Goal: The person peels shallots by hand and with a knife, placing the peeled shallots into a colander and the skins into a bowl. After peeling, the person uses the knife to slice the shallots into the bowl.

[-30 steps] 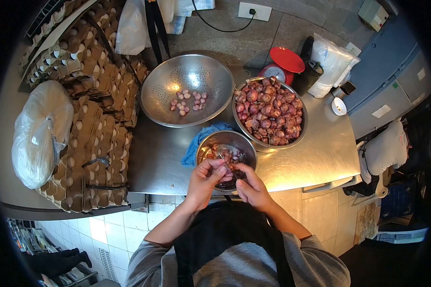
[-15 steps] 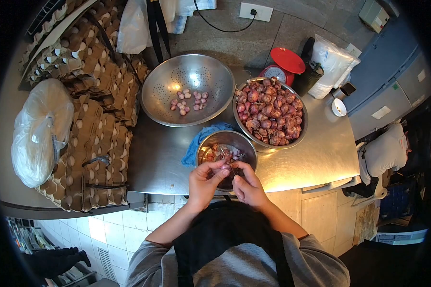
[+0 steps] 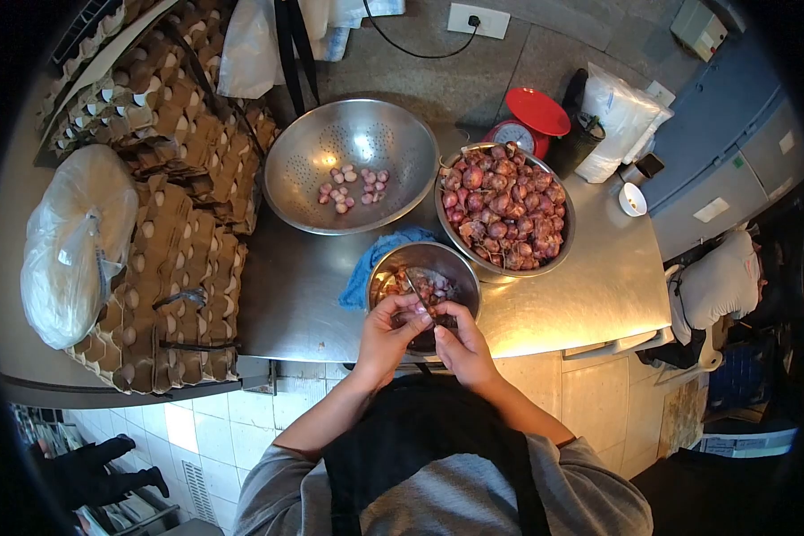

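Note:
Over the small steel bowl [image 3: 374, 268], my left hand [image 3: 387, 338] pinches a shallot [image 3: 417, 309], mostly hidden by the fingers. My right hand [image 3: 464, 347] grips a small knife [image 3: 419, 293]; its thin blade points up and left against the shallot, while the handle is hidden in the fingers. Inside the small bowl lie loose skins and pinkish pieces. Behind it, a steel colander [image 3: 286, 183] holds several peeled shallots [image 3: 339, 190]. To its right, a steel bowl [image 3: 567, 241] is heaped with unpeeled red shallots [image 3: 506, 210].
A blue cloth [image 3: 359, 279] lies beside the small bowl. Stacked egg trays [image 3: 174, 286] and a tied plastic bag [image 3: 76, 246] fill the left side. A red scale [image 3: 537, 112] and a white cup [image 3: 632, 200] stand at the back right. Another person's dark-clothed legs [image 3: 98, 473] show lower left.
The knife blade has swung into clearer view, tilted up and left beside the shallot. Both hands stay close together over the bowl. At lower left, the other person's legs have moved.

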Demonstrator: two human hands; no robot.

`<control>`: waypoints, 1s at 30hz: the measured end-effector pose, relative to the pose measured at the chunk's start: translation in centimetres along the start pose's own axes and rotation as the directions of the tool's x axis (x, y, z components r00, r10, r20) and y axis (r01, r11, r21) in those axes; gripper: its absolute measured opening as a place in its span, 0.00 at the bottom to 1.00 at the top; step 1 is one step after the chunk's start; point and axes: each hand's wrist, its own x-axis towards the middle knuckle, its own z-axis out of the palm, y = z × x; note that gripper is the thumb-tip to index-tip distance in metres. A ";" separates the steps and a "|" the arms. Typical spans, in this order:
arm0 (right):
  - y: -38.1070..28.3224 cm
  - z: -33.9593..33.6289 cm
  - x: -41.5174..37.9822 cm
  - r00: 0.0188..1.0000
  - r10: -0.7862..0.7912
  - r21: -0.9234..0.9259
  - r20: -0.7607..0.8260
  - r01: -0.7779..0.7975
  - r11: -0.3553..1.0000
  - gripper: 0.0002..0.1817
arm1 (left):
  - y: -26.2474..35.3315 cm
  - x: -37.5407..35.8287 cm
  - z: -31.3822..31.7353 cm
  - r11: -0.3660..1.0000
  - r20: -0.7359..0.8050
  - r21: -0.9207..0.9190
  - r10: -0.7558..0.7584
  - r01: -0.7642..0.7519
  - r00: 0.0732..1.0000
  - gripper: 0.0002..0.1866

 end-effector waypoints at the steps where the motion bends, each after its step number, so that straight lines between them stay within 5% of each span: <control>1: -0.5 -0.1 -0.1 0.999 0.038 0.032 0.022 -0.039 0.999 0.14 | 0.1 0.0 0.0 1.000 0.011 0.003 -0.011 0.011 1.000 0.15; 7: -3.0 -1.4 0.0 0.957 0.266 0.227 0.116 -0.286 0.931 0.14 | 0.7 0.2 0.0 0.998 0.079 0.066 -0.018 0.013 0.997 0.16; 14: -2.7 -3.4 1.2 0.978 0.204 0.147 -0.036 -0.197 0.969 0.13 | 2.6 -0.2 0.1 0.981 0.149 -0.066 -0.169 0.181 0.974 0.19; 18: -2.8 -2.7 0.8 0.982 0.189 0.124 0.005 -0.188 0.974 0.24 | 2.2 0.1 -0.1 0.962 0.124 -0.203 -0.160 0.183 0.979 0.17; 24: -2.5 -1.8 -0.2 0.944 0.288 0.326 0.164 -0.327 0.887 0.25 | 1.8 0.5 -0.1 0.922 0.062 -0.349 -0.155 0.166 0.986 0.08; 30: -1.3 -0.7 -0.1 0.984 0.098 0.078 0.148 -0.110 0.991 0.27 | 1.3 0.5 -0.1 0.933 0.047 -0.341 -0.110 0.119 0.993 0.09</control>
